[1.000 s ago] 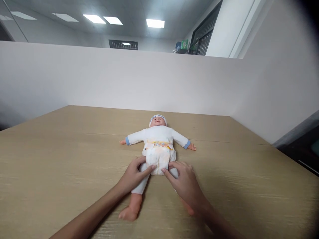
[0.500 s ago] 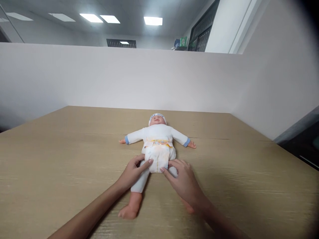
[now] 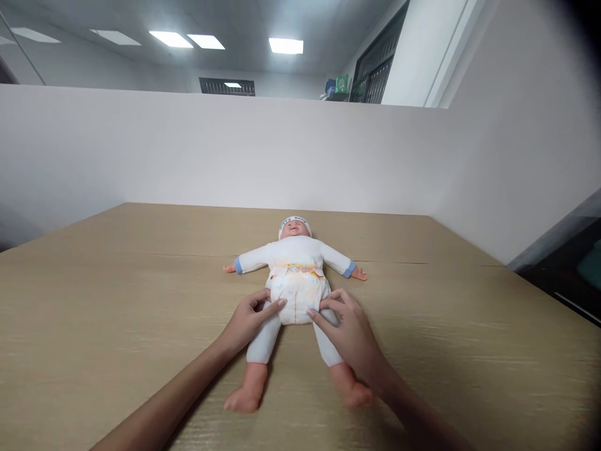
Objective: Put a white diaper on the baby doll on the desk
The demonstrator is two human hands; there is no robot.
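Head view: a doll (image 3: 297, 249) lies on its back on a tabletop (image 3: 117, 307), its long axis running away from the person, headband (image 3: 293, 220) at the far end, bare feet (image 3: 246, 396) nearest. A white diaper (image 3: 298, 297) wraps the doll's hips, over pale clothing (image 3: 263, 341). The left hand (image 3: 253, 318), beside the doll's hip on the person's left, grasps the diaper's leg edge, thumb on the front panel. The right hand (image 3: 346, 331), across the doll's midline, pinches the opposite leg edge between thumb and forefinger. From each hand the diaper lies inward, toward that midline; neither hand is clearly nearer. Fingers behind the edges are partly hidden, so firmness of hold cannot be told.
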